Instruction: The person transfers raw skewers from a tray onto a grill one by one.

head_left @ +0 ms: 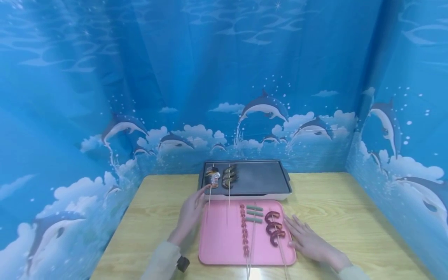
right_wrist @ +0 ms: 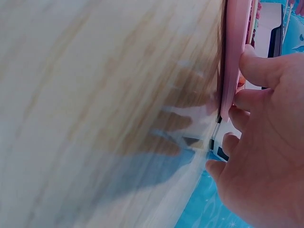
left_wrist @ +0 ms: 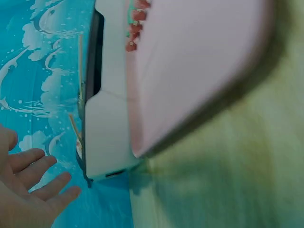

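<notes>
My left hand (head_left: 192, 210) hovers at the front left of a dark flat griddle (head_left: 259, 177). Its fingertips are near the stick of a skewer with dark and silvery pieces (head_left: 212, 177). In the left wrist view this hand (left_wrist: 33, 185) has loosely spread fingers and holds nothing. Beside that skewer lies another with curved, striped dark pieces (head_left: 229, 177). My right hand (head_left: 311, 239) is at the right edge of a pink tray (head_left: 220, 249). The right wrist view shows its thumb (right_wrist: 263, 69) at the tray's rim; whether it touches is unclear.
On the tray lie a skewer of small red pieces (head_left: 244, 229), one with green pieces (head_left: 254, 214), and one with dark red curled pieces (head_left: 274, 227). Their sticks overhang the front edge. A wooden table (head_left: 329, 202) bears everything; a blue dolphin-printed curtain (head_left: 210, 77) stands behind.
</notes>
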`<state>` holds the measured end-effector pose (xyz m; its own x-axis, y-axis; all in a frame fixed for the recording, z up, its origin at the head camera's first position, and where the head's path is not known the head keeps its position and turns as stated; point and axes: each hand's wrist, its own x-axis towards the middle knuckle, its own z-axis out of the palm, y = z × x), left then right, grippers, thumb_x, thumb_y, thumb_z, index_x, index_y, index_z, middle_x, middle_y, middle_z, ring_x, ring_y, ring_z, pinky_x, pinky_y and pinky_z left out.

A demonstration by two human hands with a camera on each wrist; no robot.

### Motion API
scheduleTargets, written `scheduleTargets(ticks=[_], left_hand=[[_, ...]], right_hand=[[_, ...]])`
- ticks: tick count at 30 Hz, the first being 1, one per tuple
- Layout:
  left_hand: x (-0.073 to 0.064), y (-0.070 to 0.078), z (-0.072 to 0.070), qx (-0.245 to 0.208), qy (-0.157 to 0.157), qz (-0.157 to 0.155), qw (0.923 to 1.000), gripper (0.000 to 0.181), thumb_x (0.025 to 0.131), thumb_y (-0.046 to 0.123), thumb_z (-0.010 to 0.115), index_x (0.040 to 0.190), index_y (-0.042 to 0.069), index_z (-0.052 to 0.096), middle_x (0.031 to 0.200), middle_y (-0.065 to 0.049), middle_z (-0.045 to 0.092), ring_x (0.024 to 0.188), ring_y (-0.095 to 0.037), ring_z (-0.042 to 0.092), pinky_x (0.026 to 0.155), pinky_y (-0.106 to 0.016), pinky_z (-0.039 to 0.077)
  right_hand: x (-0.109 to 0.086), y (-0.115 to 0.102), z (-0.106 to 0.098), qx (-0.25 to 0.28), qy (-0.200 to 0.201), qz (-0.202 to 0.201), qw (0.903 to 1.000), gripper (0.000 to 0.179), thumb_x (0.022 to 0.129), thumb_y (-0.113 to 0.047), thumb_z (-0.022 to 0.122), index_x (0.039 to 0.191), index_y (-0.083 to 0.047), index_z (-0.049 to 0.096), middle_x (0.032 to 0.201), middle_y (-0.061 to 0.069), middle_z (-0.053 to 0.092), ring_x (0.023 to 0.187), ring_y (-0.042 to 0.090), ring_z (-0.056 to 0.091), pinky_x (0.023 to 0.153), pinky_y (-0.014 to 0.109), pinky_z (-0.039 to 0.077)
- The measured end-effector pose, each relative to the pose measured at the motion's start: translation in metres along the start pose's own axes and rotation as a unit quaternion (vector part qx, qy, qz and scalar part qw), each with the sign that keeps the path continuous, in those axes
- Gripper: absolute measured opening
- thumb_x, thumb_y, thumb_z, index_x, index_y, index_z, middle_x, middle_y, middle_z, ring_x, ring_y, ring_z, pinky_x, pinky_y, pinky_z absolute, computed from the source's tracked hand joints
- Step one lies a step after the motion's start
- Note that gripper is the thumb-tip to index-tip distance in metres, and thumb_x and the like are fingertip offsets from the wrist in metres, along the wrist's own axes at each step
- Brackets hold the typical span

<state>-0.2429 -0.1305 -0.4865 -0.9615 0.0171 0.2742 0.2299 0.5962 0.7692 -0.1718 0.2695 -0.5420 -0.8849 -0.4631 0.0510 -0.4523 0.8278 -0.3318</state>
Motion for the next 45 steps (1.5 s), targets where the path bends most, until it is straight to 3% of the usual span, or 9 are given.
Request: scheduleTargets(ticks=[6, 12, 17, 21, 26, 31, 35, 38, 45], left_hand=[[-0.017, -0.022, -0.003, 0.059, -0.021, 0.047, 0.9969, 0.043, 0.099, 0.023, 0.041, 0.138, 0.006, 0.039, 0.141, -0.013, 0.041, 0.130, -0.036, 0.036, 0.107, -0.052, 0.029], [-0.033, -0.041, 0.002, 0.146, -0.092, 0.089, 0.9810, 0.044, 0.097, 0.020, 0.044, 0.138, 0.003, 0.039, 0.144, -0.016, 0.036, 0.131, -0.043, 0.029, 0.106, -0.061, 0.022], [-0.043, -0.047, 0.002, 0.200, -0.166, 0.082, 0.9621, 0.046, 0.099, 0.025, 0.040, 0.141, 0.007, 0.035, 0.146, -0.014, 0.034, 0.132, -0.045, 0.027, 0.102, -0.068, 0.020], [-0.046, -0.048, 0.000, 0.211, -0.199, 0.061, 0.9551, 0.048, 0.100, 0.027, 0.036, 0.143, 0.008, 0.030, 0.149, -0.012, 0.028, 0.135, -0.042, 0.022, 0.102, -0.069, 0.017], [-0.047, -0.050, 0.000, 0.208, -0.202, 0.063, 0.9549, 0.049, 0.099, 0.026, 0.037, 0.144, 0.008, 0.029, 0.149, -0.012, 0.027, 0.136, -0.040, 0.021, 0.102, -0.070, 0.015], [-0.048, -0.053, 0.002, 0.208, -0.202, 0.066, 0.9548, 0.049, 0.099, 0.026, 0.038, 0.143, 0.008, 0.030, 0.149, -0.010, 0.028, 0.136, -0.039, 0.021, 0.102, -0.070, 0.014], [-0.049, -0.053, 0.003, 0.208, -0.203, 0.069, 0.9543, 0.048, 0.099, 0.026, 0.039, 0.142, 0.007, 0.031, 0.149, -0.010, 0.029, 0.136, -0.039, 0.021, 0.102, -0.070, 0.014], [-0.049, -0.051, 0.002, 0.210, -0.204, 0.069, 0.9537, 0.048, 0.099, 0.025, 0.039, 0.142, 0.007, 0.032, 0.149, -0.011, 0.029, 0.136, -0.039, 0.022, 0.103, -0.069, 0.014], [-0.049, -0.047, -0.001, 0.213, -0.208, 0.069, 0.9522, 0.047, 0.098, 0.022, 0.041, 0.141, 0.005, 0.033, 0.148, -0.013, 0.030, 0.135, -0.040, 0.022, 0.102, -0.069, 0.015]], right_hand=[[0.001, -0.001, -0.001, 0.003, 0.000, -0.003, 1.0000, 0.063, 0.093, -0.037, 0.049, 0.144, -0.007, 0.028, 0.151, 0.011, 0.021, 0.136, 0.041, 0.014, 0.106, 0.064, 0.016], [0.001, 0.001, 0.000, 0.002, 0.019, -0.019, 0.9996, 0.062, 0.092, -0.034, 0.052, 0.142, -0.004, 0.032, 0.149, 0.015, 0.025, 0.133, 0.046, 0.020, 0.102, 0.067, 0.020], [0.002, -0.001, -0.002, 0.009, 0.016, -0.009, 0.9998, 0.065, 0.090, -0.039, 0.053, 0.142, -0.006, 0.033, 0.149, 0.012, 0.026, 0.134, 0.045, 0.019, 0.103, 0.066, 0.017], [0.002, -0.001, -0.006, 0.020, 0.033, -0.018, 0.9991, 0.066, 0.087, -0.039, 0.058, 0.140, -0.006, 0.036, 0.147, 0.013, 0.031, 0.135, 0.040, 0.019, 0.102, 0.068, 0.017], [0.009, -0.006, -0.014, 0.024, 0.061, -0.004, 0.9979, 0.060, 0.088, -0.032, 0.060, 0.139, -0.010, 0.039, 0.145, 0.008, 0.035, 0.135, 0.037, 0.022, 0.104, 0.065, 0.019], [0.023, -0.039, -0.024, 0.063, 0.103, 0.023, 0.9924, 0.047, 0.090, -0.023, 0.059, 0.135, -0.020, 0.046, 0.141, 0.002, 0.042, 0.131, 0.029, 0.037, 0.103, 0.053, 0.033], [0.030, -0.073, -0.023, 0.113, 0.138, 0.011, 0.9839, 0.035, 0.088, -0.019, 0.061, 0.123, -0.022, 0.058, 0.121, -0.004, 0.061, 0.102, 0.013, 0.060, 0.086, 0.034, 0.052], [0.032, -0.094, -0.016, 0.161, 0.147, -0.032, 0.9755, 0.024, 0.087, -0.016, 0.062, 0.111, -0.017, 0.064, 0.104, -0.007, 0.066, 0.085, 0.004, 0.061, 0.071, 0.022, 0.054], [0.029, -0.125, 0.008, 0.257, 0.050, -0.120, 0.9575, 0.018, 0.093, -0.023, 0.053, 0.104, -0.016, 0.065, 0.098, -0.007, 0.068, 0.090, 0.003, 0.062, 0.078, 0.025, 0.055]])
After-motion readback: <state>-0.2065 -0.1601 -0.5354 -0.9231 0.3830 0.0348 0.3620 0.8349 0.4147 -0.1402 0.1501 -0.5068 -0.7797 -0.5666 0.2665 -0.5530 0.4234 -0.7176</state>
